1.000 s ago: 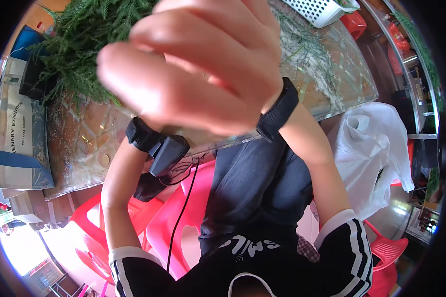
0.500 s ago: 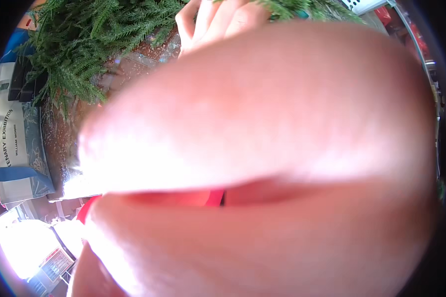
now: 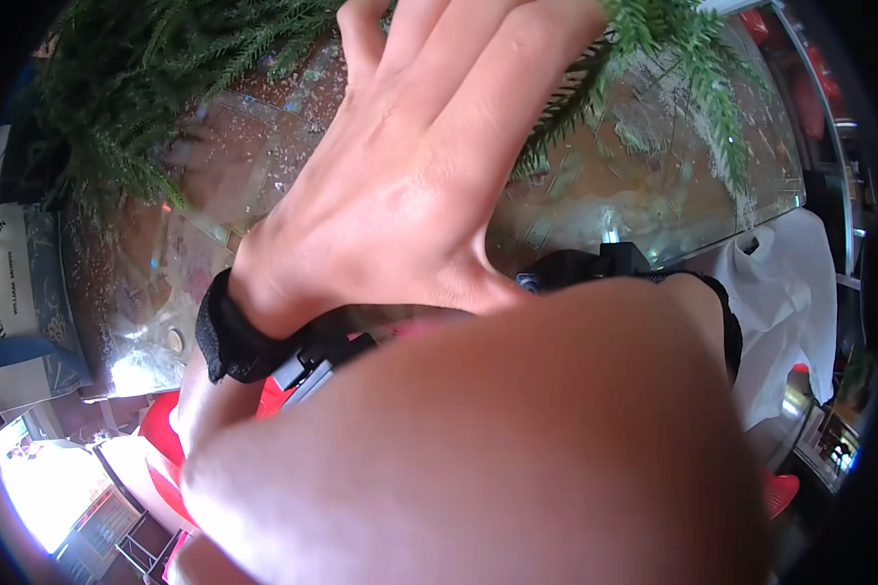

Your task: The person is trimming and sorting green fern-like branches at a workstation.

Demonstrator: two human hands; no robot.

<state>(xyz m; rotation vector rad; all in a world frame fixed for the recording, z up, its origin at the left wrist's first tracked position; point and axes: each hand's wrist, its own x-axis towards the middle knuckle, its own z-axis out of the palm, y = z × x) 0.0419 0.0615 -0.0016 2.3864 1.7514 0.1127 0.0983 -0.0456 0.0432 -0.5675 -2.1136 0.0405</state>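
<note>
Palm down, my left hand (image 3: 410, 185) reaches forward over the table with its fingers spread and its thumb out to the right. Its fingertips pass beyond the upper edge. A green needled branch (image 3: 693, 78), like artificial fir, lies beside its index finger; whether they touch is hard to tell. More fir branches (image 3: 166, 78) lie in a pile at the far left. A black band (image 3: 226, 331) circles my left wrist. Very near and blurred, my right hand (image 3: 478, 439) fills the lower middle, a black wristband (image 3: 727, 322) at its right; its fingers cannot be made out.
White flecks are scattered over the shiny tabletop (image 3: 556, 229). A pale and blue printed bag (image 3: 15, 283) stands at the left edge. White cloth or plastic (image 3: 790, 302) hangs at the right. Red items (image 3: 815, 63) lie beyond the table at the far right.
My right hand has shifted lower, uncovering the back of my left hand, its wristband and the right side of the table. The left hand shows spread fingers.
</note>
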